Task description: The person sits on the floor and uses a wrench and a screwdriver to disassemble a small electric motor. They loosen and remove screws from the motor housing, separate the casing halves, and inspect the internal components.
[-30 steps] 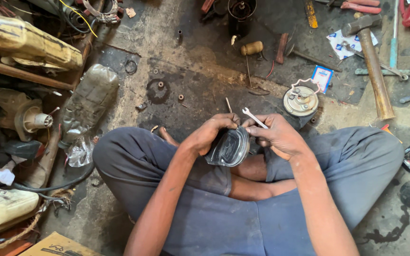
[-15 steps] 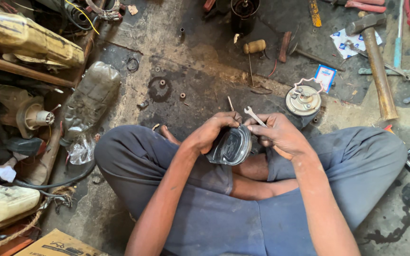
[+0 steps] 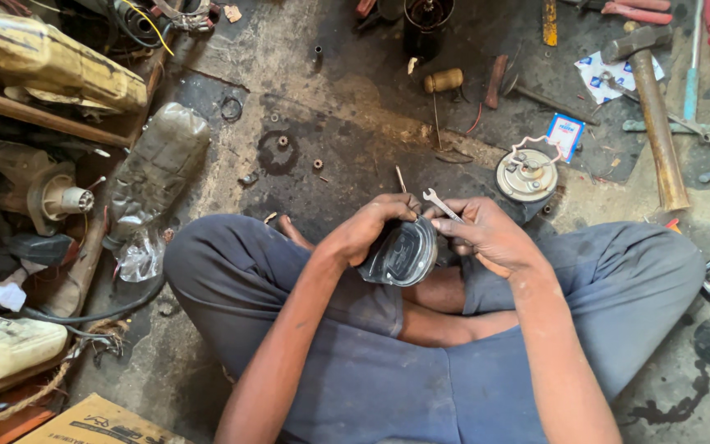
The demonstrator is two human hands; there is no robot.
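Little has shifted since the earlier frames: both hands stay over the crossed legs, the wrench tilted slightly more. The left hand (image 3: 375, 226) wraps its fingers around a round gauge housing (image 3: 403, 253), glass face turned up toward the camera. The right hand (image 3: 491, 237) pinches a small open-end wrench (image 3: 441, 205), its long axis running diagonally, open jaw pointing up-left and away from the person. On the floor beyond lie a round metal cap (image 3: 527, 174) and a hammer (image 3: 655, 107).
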